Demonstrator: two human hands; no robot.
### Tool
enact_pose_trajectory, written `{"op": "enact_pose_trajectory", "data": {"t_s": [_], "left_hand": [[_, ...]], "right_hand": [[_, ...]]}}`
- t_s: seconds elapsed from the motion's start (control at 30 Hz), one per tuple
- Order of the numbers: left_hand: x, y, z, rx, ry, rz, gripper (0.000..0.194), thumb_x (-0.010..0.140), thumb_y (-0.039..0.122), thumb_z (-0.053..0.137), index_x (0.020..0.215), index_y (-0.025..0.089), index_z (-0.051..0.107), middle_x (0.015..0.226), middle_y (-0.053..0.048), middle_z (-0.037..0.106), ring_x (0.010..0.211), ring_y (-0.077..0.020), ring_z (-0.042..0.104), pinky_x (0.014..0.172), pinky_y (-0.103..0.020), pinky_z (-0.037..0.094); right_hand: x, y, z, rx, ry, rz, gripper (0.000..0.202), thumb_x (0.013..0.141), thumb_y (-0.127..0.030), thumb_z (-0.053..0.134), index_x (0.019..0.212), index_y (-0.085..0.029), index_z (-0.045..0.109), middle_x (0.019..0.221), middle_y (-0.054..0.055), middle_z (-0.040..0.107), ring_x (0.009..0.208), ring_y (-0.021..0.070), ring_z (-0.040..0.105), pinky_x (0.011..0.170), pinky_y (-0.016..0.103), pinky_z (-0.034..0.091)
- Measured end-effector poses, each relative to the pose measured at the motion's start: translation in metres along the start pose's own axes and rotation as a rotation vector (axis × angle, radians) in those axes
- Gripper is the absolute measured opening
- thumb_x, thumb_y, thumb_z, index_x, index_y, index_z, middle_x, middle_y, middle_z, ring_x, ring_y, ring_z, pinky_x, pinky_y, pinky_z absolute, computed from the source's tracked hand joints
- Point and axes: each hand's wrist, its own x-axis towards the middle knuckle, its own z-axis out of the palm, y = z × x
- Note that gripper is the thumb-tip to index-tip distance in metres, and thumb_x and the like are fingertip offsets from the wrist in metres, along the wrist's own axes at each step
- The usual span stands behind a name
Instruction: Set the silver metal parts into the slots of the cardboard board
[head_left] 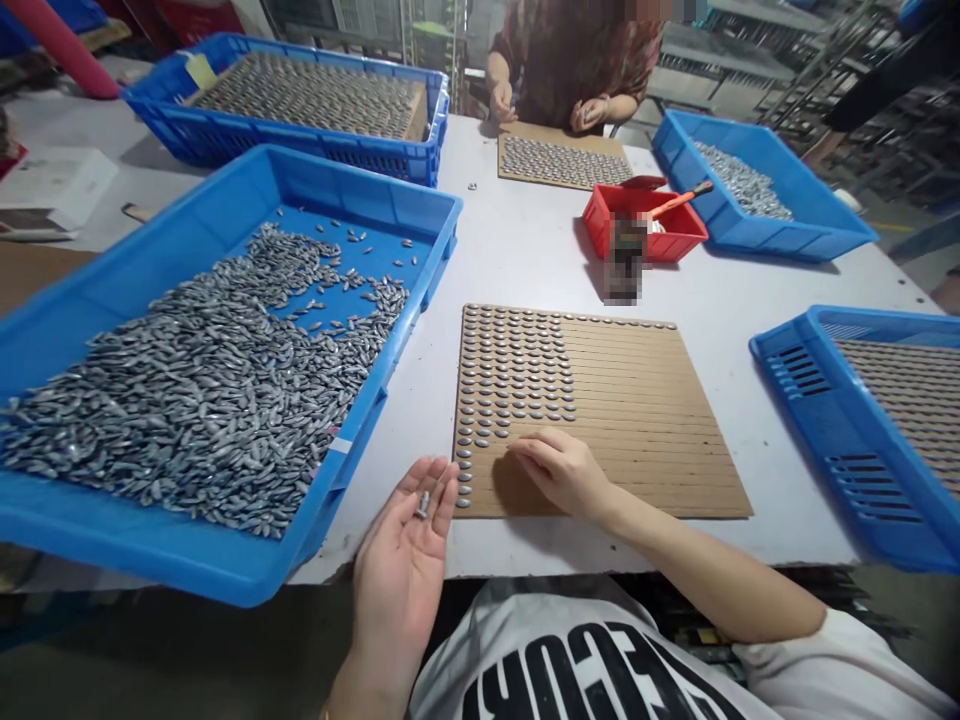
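My left hand (409,545) lies palm up beside the cardboard sheet, fingers slightly curled, with a few small grey spindle-shaped metal pieces (423,505) on it. Over the grooved cardboard sheet (645,420), my right hand (562,470) has its thumb and fingers pinched together, close to the end of a row. Whatever is between those fingertips is hidden. Rows of the same shiny pieces (514,362) cover the sheet's upper left part, with one line along its top edge and a column down its left side. A large blue tray (442,225) at left holds a heap of loose pieces (217,390).
Across the white table (525,250), a person's hands (592,112) are near another filled sheet (566,160). A red bin (686,240) with an orange-handled tool stands before a blue tray (795,235) of pieces. Blue crates at far left (277,140) and right (832,420) hold filled sheets.
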Motion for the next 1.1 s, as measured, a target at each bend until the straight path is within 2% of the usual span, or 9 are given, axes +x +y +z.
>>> {"op": "enact_pose_trajectory", "data": {"t_s": [0.13,0.3,0.53,0.8,0.97,1.1], "left_hand": [[-0.003,-0.005,-0.001,0.002,-0.059,0.092,0.035,0.076,-0.003,0.052,0.106,0.010,0.066,0.118,-0.016,0.066,0.118,-0.0258,0.057,0.101,-0.033,0.047],[-0.002,-0.007,-0.004,0.008,-0.075,-0.001,0.028,0.079,0.000,0.055,0.103,0.011,0.064,0.116,-0.016,0.067,0.116,-0.0254,0.058,0.101,-0.034,0.047],[-0.001,-0.014,-0.010,0.004,-0.127,-0.003,0.021,0.082,0.007,0.059,0.102,0.013,0.062,0.118,-0.015,0.066,0.115,-0.0251,0.060,0.099,-0.034,0.049],[0.000,-0.015,-0.007,-0.040,-0.140,-0.041,0.017,0.082,0.011,0.059,0.099,0.013,0.063,0.116,-0.015,0.067,0.115,-0.0263,0.059,0.101,-0.039,0.047],[0.000,-0.017,-0.004,-0.092,-0.156,-0.057,0.018,0.085,0.021,0.058,0.101,0.014,0.063,0.118,-0.016,0.065,0.117,-0.0280,0.058,0.102,-0.043,0.044],[-0.001,-0.020,0.001,-0.141,-0.191,-0.115,0.024,0.088,0.030,0.054,0.105,0.014,0.061,0.122,-0.017,0.063,0.118,-0.0279,0.057,0.102,-0.044,0.043]], "right_hand": [[-0.002,0.005,0.004,-0.024,-0.011,-0.006,0.018,0.092,-0.013,0.049,0.097,-0.019,0.065,0.089,0.006,0.069,0.080,0.0144,0.063,0.071,0.026,0.053],[-0.001,0.006,0.010,-0.060,-0.054,-0.028,0.019,0.091,-0.012,0.049,0.098,-0.019,0.065,0.090,0.006,0.069,0.080,0.0154,0.063,0.072,0.027,0.051],[0.003,0.003,0.013,-0.197,-0.088,-0.100,0.022,0.090,-0.009,0.049,0.100,-0.018,0.065,0.093,0.007,0.068,0.085,0.0167,0.061,0.072,0.027,0.049],[0.003,0.004,0.014,-0.236,-0.111,-0.078,0.023,0.091,-0.011,0.047,0.099,-0.019,0.067,0.089,0.006,0.065,0.081,0.0158,0.057,0.072,0.027,0.049],[0.004,0.003,0.010,-0.197,-0.138,-0.089,0.023,0.091,-0.012,0.047,0.103,-0.019,0.066,0.092,0.008,0.064,0.084,0.0176,0.056,0.073,0.029,0.049],[0.010,-0.017,0.000,-0.075,-0.100,-0.082,0.025,0.090,-0.014,0.051,0.110,-0.021,0.063,0.098,0.008,0.064,0.087,0.0179,0.057,0.074,0.030,0.050]]}}
